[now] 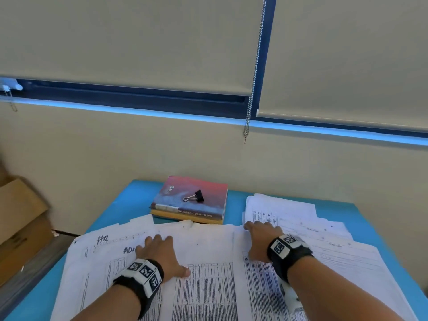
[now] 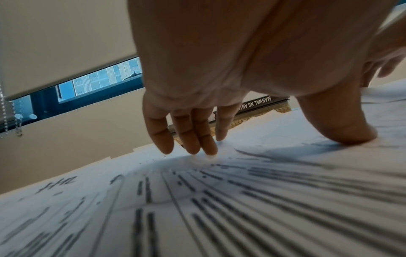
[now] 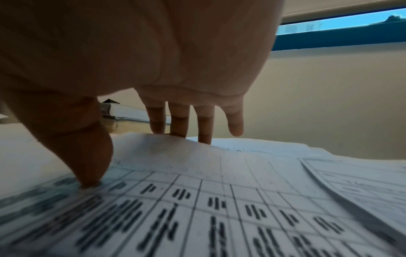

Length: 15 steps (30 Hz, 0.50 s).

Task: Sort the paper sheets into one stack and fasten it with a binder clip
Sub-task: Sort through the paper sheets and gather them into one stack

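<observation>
Printed paper sheets [image 1: 208, 274] lie spread and overlapping across the blue table [image 1: 129, 200]. My left hand [image 1: 159, 253] rests flat on a middle sheet [image 2: 241, 200], its fingertips [image 2: 208, 149] and thumb touching the paper. My right hand [image 1: 259, 237] presses on a sheet [image 3: 219, 182] further right, fingers [image 3: 204, 128] straight and reaching over its raised far edge, thumb down on the print. A black binder clip [image 1: 196, 196] with silver handles lies on a red-covered book [image 1: 185, 200] at the back of the table, beyond both hands.
More sheets [image 1: 301, 218] fan out at the back right of the table. The book sits on a second, yellowish book [image 2: 259, 116]. A cardboard box [image 1: 20, 218] stands on the floor at the left. A wall with blinds and a bead chain [image 1: 252, 89] is behind.
</observation>
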Available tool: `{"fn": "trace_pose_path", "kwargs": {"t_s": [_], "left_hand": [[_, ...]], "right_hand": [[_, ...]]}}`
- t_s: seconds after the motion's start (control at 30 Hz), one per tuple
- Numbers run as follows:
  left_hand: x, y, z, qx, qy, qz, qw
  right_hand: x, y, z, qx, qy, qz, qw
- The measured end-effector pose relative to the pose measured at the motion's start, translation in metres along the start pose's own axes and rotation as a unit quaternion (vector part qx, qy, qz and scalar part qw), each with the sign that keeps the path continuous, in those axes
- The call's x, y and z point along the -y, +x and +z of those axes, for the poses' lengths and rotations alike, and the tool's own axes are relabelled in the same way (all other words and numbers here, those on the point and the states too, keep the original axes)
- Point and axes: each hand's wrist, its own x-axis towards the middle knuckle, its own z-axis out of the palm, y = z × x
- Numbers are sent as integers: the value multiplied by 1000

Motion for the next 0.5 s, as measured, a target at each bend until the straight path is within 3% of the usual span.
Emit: {"fn": "trace_pose_path", "kwargs": {"t_s": [0.23, 0.5], "left_hand": [[7, 5, 1, -20, -13, 9, 1000], [21, 14, -3, 3, -29, -9, 1000]], "right_hand": [[17, -9, -15, -49, 41, -83, 995], [65, -20, -7, -24, 37, -159, 986]]}}
